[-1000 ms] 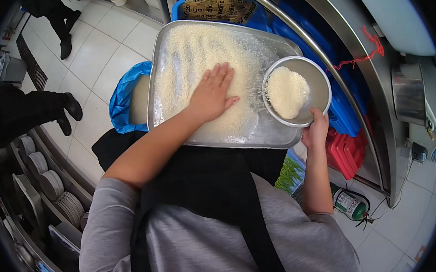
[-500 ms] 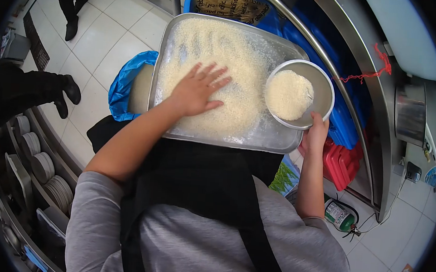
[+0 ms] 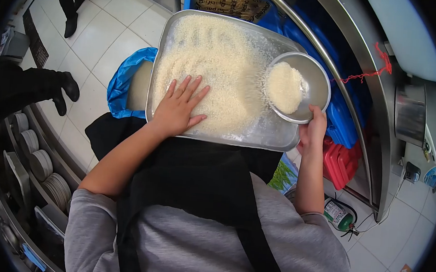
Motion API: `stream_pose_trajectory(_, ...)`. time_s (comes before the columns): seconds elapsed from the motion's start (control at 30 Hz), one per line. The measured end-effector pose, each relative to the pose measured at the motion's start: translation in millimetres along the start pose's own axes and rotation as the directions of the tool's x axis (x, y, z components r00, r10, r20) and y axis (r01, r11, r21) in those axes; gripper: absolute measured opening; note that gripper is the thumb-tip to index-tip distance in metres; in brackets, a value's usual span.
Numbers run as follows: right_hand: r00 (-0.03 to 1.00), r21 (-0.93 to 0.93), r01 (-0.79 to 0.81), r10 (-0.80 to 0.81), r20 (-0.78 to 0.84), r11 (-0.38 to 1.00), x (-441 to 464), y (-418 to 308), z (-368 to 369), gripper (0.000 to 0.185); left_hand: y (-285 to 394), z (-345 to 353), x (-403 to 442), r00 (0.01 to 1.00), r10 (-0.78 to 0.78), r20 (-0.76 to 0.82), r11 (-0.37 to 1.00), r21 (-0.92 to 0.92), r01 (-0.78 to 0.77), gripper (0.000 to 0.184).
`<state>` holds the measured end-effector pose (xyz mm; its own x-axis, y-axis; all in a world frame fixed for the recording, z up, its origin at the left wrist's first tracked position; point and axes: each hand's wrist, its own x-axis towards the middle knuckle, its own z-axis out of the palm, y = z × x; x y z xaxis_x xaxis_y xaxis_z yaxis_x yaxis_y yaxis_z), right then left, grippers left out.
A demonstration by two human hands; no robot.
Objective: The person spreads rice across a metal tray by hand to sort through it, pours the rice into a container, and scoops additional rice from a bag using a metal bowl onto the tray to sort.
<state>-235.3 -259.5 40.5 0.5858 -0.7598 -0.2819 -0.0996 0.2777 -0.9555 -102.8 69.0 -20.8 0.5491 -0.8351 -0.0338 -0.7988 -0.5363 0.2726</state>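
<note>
A large metal tray (image 3: pixel 273 140) lies across the lap, with white rice grains (image 3: pixel 222 70) spread over most of it. My left hand (image 3: pixel 178 110) rests flat on the rice near the tray's lower left, fingers spread. At the tray's right side my right hand (image 3: pixel 313 126) grips the rim of a round metal bowl (image 3: pixel 317 80). The bowl is tilted toward the tray, and a heap of rice lies in its left part. Grains show at the bowl's left edge, blurred. A blue bag (image 3: pixel 123 81) with pale contents stands open left of the tray.
Two people in dark clothes (image 3: pixel 68 4) stand at the left, seen by their legs. Stacked plates (image 3: pixel 55 188) fill a rack at lower left. Blue and red crates (image 3: pixel 338 162) are right of the tray, below a curved metal bar. A green cylinder (image 3: pixel 341 215) stands on the floor.
My left hand has moved left and down across the rice, leaving its fingers spread. The bowl in my right hand has shifted slightly, and more rice covers the tray's middle.
</note>
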Motion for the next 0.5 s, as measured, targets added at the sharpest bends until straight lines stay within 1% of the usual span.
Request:
stream_pose_trajectory(0.07,0.994,0.06,-0.084,0.088,-0.066,0.995,-1,-2,-4,0.038,-2,2,7,0.999,0.038,-0.013,0.999,0.032,-0.037,0.073)
stream_pose_trajectory(0.1,0.994,0.056,-0.086,0.09,-0.064,0.995,1,-1,-6,0.038,-5,5,14,0.999,0.033,-0.012,0.999,0.029,-0.033,0.073)
stream_pose_trajectory(0.17,0.994,0.04,-0.096,0.098,-0.053,0.995,2,1,-12,0.037,-16,10,38,0.997,0.02,-0.077,0.997,0.074,-0.014,0.073)
stream_pose_trajectory(0.2,0.994,0.037,-0.094,0.096,-0.054,0.995,0,1,-14,0.037,-19,11,51,0.997,0.02,-0.079,0.997,0.071,-0.015,0.073)
stream_pose_trajectory(0.27,0.994,0.031,-0.031,0.034,-0.105,0.999,-3,0,-13,0.037,-25,13,77,0.989,0.022,-0.146,0.996,0.093,-0.008,0.071)
stream_pose_trajectory(0.3,0.994,0.027,-0.033,0.035,-0.103,0.999,-3,1,-13,0.037,-25,15,90,0.989,0.018,-0.146,0.996,0.09,-0.005,0.071)
stream_pose_trajectory(0.37,0.994,-0.086,0.1,-0.103,-0.029,0.991,-2,3,-16,0.037,-17,19,112,0.987,0.059,-0.149,0.995,0.087,-0.046,0.065)
stream_pose_trajectory(0.4,0.994,-0.089,0.104,-0.107,-0.029,0.991,1,3,-21,0.037,-10,19,118,0.986,0.059,-0.154,0.995,0.085,-0.047,0.065)
stream_pose_trajectory(0.43,0.996,0.076,-0.072,0.075,-0.044,0.994,3,2,-29,0.037,-3,19,124,0.99,0.076,-0.121,0.995,0.075,-0.067,0.063)
stream_pose_trajectory(0.47,0.965,0.237,-0.246,0.259,-0.028,0.94,5,2,-33,0.036,3,19,126,0.992,0.09,-0.085,0.994,0.063,-0.085,0.061)
stream_pose_trajectory(0.5,0.965,0.232,-0.25,0.262,-0.025,0.94,3,0,-29,0.036,8,20,125,0.987,0.133,-0.088,0.99,0.051,-0.129,0.06)
